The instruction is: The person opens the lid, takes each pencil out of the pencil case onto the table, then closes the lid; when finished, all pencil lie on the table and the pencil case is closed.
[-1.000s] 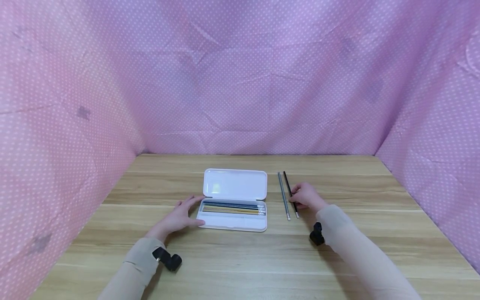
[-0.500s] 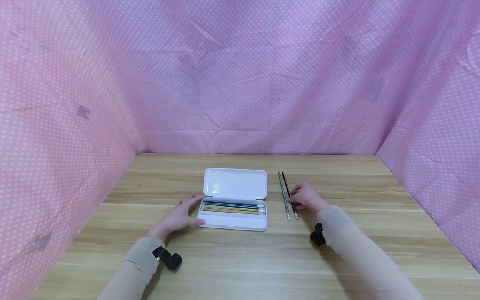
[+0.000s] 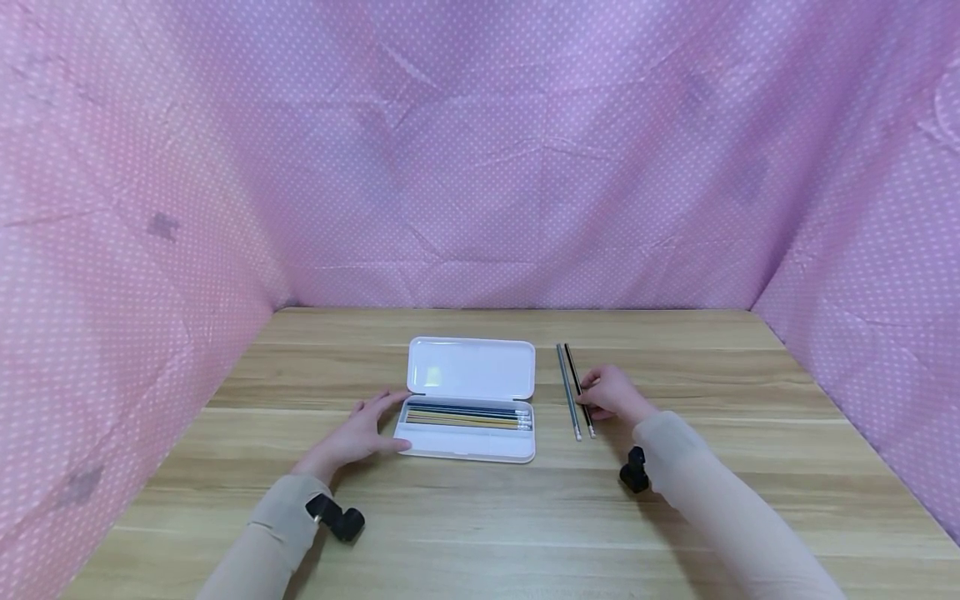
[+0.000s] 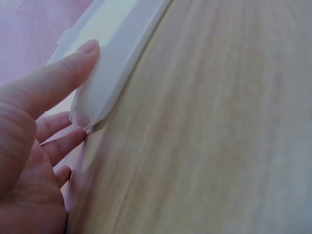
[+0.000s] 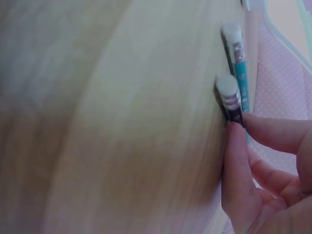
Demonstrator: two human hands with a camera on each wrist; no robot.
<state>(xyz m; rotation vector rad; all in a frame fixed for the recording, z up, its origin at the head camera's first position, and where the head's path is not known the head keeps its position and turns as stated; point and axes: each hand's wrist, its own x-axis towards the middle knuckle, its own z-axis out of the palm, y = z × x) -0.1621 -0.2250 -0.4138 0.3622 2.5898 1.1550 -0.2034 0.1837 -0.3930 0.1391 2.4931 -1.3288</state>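
A white pencil case [image 3: 471,367] lies with its lid laid back on the table. My left hand [image 3: 360,432] spreads across its left end. In the left wrist view the thumb [image 4: 80,61] rests over the case's rim, and the fingertips touch its end. To the right of the case, my right hand [image 3: 611,393] pinches a black pencil [image 3: 573,368] between thumb and index finger. Beside it on the left lies a blue-green pencil [image 3: 566,387], nearly parallel. White erasers cap both pencils' near ends; the right wrist view shows the black pencil's eraser [image 5: 227,87] up close.
Several dark and yellow pencils [image 3: 465,415] lie side by side in the case's rear compartment. The wooden table [image 3: 480,517] extends around everything. Pink dotted cloth [image 3: 525,167] hangs behind it and along both sides.
The black pencil has shifted slightly left towards the blue-green pencil, mostly in the first half second. The left hand and the case look unchanged.
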